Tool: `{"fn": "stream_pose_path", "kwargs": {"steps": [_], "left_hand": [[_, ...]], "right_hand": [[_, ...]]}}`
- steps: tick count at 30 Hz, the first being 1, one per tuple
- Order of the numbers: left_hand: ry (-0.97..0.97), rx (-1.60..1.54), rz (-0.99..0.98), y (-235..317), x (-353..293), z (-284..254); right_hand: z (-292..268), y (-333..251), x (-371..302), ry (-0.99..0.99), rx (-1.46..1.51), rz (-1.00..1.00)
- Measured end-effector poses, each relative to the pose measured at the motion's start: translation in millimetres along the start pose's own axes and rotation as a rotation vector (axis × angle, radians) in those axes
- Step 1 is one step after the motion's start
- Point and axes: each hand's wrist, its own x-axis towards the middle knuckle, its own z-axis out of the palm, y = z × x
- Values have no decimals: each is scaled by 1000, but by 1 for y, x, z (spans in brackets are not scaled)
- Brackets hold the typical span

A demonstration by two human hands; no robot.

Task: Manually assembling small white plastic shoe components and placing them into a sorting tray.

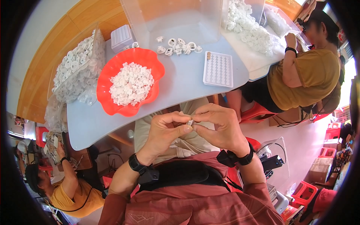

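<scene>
Above my lap, in front of the table edge, both my hands pinch one small white plastic piece (190, 122) between them. My left hand (167, 129) grips it with thumb and fingers from the left. From the right, my right hand (217, 125) holds it in the same way, fingertips nearly meeting. The piece is mostly covered by the fingers, so its exact kind is hard to tell. A red scalloped bowl (107, 101) heaped with small white plastic parts (131, 84) stands on the table to the left. Several round white fittings (178, 48) lie loose farther back.
On the light blue table (180, 82) lies a white dimpled tray (218, 69) at right. A clear bin (172, 22) stands at the back. Bagged white rings (75, 63) fill the left side; white parts (247, 30) pile up at right. Co-workers sit right (307, 71) and lower left (71, 191).
</scene>
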Motion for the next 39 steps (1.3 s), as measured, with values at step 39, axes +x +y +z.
{"fn": "stream_pose_path", "kwargs": {"steps": [39], "left_hand": [[-2,-104,-18,14,-29,-5]], "right_hand": [[31,-43,-12,47,-40,-84]]}}
